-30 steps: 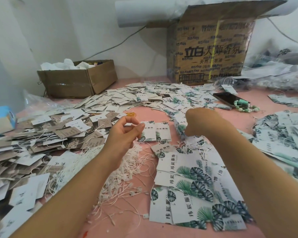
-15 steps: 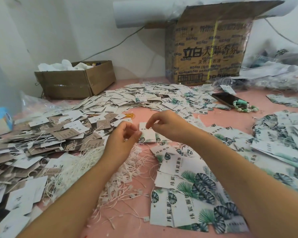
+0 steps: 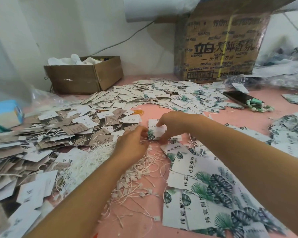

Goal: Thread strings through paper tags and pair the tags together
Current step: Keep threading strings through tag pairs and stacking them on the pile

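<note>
- Head view: a pink surface fills the frame, littered with paper tags.
- A large printed carton stands at the upper right, and a small cardboard box at the upper left.
- Brown and white tags are heaped on the left, with more white tags across the upper centre.
- Big leaf-printed tags overlap at the lower right.
- A heap of white strings lies left of centre, under the left forearm.
- The right hand, at centre, pinches a small leaf tag between forefinger above and thumb below.
- The left hand touches that tag's left edge. Its grip is bunched, but I cannot tell whether it pinches tag or string.
- A dark phone with green beads beside it lies at the right.
</note>
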{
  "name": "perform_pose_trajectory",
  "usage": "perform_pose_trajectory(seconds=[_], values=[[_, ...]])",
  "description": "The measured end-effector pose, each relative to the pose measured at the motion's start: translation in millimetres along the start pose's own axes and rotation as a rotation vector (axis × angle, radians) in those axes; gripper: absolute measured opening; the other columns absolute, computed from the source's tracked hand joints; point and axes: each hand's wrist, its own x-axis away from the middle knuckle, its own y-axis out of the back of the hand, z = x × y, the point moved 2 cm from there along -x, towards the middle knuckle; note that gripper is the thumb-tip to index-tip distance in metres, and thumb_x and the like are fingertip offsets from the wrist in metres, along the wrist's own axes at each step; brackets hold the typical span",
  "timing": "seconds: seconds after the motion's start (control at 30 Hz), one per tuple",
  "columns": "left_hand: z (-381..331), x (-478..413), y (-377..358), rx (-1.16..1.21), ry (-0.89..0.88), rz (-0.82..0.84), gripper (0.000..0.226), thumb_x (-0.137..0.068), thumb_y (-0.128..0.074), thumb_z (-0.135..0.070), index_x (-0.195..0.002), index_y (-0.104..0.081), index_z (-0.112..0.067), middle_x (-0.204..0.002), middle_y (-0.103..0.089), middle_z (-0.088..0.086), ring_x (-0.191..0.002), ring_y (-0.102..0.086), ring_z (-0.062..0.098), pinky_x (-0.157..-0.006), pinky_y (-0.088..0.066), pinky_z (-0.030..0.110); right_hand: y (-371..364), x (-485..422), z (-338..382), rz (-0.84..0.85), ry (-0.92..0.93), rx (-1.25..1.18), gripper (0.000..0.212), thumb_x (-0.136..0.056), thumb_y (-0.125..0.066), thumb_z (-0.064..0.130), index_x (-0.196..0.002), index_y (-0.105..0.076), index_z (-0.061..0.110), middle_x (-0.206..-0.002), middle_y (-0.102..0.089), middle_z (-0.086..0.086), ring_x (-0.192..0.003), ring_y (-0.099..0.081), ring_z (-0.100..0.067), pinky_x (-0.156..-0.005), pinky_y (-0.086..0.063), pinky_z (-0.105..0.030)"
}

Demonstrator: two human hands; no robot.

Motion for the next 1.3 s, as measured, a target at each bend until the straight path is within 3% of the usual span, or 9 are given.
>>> perform_pose_trajectory(seconds=[0.27, 0.43, 0.67, 0.87, 1.0, 1.1, 1.17, 1.3], values=[[-1.3, -1.0, 0.7, -0.007, 0.003, 0.007, 0.040, -0.089, -0.061, -0.015, -0.126, -0.050, -0.024, -0.120, -0.061, -0.007, -0.112, -0.053, 0.014, -0.099, -0.043, 0.040, -0.1, -3.5, -3.6, 0.017, 0.018, 0.015, 0.059, -0.079, -0.069, 0.041, -0.128, -0.053, 0.014, -0.123, -0.056, -0.006, -0.106, -0.053, -0.023, -0.078, -0.039, -0.026], [-1.1, -1.4, 0.2, 0.011, 0.005, 0.011, 0.041, -0.088, -0.062, -0.014, -0.126, -0.049, -0.024, -0.119, -0.061, -0.007, -0.113, -0.053, 0.014, -0.099, -0.043, 0.041, -0.1, -4.8, 0.8, 0.018, 0.027, 0.064, 0.065, -0.075, -0.070, 0.049, -0.126, -0.054, 0.013, -0.118, -0.058, -0.006, -0.102, -0.054, -0.023, -0.085, -0.047, -0.033], [0.2, -2.1, -0.1, 0.035, 0.009, 0.016, 0.040, -0.087, -0.062, -0.013, -0.125, -0.050, -0.024, -0.118, -0.060, -0.008, -0.116, -0.051, 0.017, -0.099, -0.043, 0.042, 2.0, -5.2, 3.6, 0.017, 0.035, 0.074, 0.056, -0.080, -0.067, 0.044, -0.125, -0.056, 0.012, -0.120, -0.057, -0.007, -0.105, -0.053, -0.023, -0.081, -0.041, -0.027], [0.4, -2.7, -1.1, 0.045, 0.007, 0.012, 0.041, -0.087, -0.062, -0.012, -0.125, -0.050, -0.025, -0.117, -0.060, -0.009, -0.114, -0.051, 0.016, -0.097, -0.044, 0.042, 3.8, -4.2, 4.7, 0.046, 0.025, 0.093, 0.053, -0.080, -0.067, 0.042, -0.122, -0.058, 0.011, -0.119, -0.059, -0.007, -0.105, -0.055, -0.024, -0.088, -0.047, -0.033], [0.5, -2.5, -1.0, 0.042, 0.007, 0.013, 0.044, -0.087, -0.062, -0.011, -0.126, -0.048, -0.025, -0.120, -0.060, -0.009, -0.114, -0.052, 0.016, -0.097, -0.044, 0.042, 8.0, -1.8, 12.5, 0.052, 0.066, 0.150, 0.037, -0.090, -0.052, 0.035, -0.104, -0.064, 0.004, -0.096, -0.065, -0.008, -0.091, -0.061, -0.026, -0.081, -0.052, -0.037], [0.7, -2.7, -0.6, 0.070, 0.010, 0.014, 0.048, -0.087, -0.062, -0.010, -0.128, -0.044, -0.024, -0.119, -0.060, -0.008, -0.114, -0.053, 0.018, -0.096, -0.045, 0.043, 10.1, 2.5, 22.3, -0.007, 0.119, 0.318, 0.027, -0.095, -0.039, 0.028, -0.089, -0.054, 0.007, -0.070, -0.045, 0.000, -0.070, -0.049, -0.021, -0.062, -0.042, -0.031], [0.9, -3.0, -0.9, 0.080, 0.015, 0.014, 0.051, -0.087, -0.062, -0.010, -0.131, -0.042, -0.024, -0.120, -0.061, -0.007, -0.112, -0.054, 0.019, -0.095, -0.046, 0.044, 9.1, 6.6, 27.7, -0.080, 0.151, 0.436, 0.026, -0.097, -0.035, 0.024, -0.095, -0.057, 0.010, -0.073, -0.044, -0.001, -0.071, -0.045, -0.021, -0.062, -0.038, -0.031], [2.4, -4.6, -1.8, 0.064, 0.012, 0.017, 0.052, -0.086, -0.063, -0.012, -0.132, -0.041, -0.024, -0.122, -0.061, -0.006, -0.115, -0.053, 0.020, -0.095, -0.045, 0.044, 2.2, 11.6, 32.0, -0.175, 0.192, 0.550, 0.025, -0.097, -0.036, 0.018, -0.103, -0.058, 0.007, -0.096, -0.061, -0.007, -0.070, -0.042, -0.021, -0.062, -0.037, -0.032]])
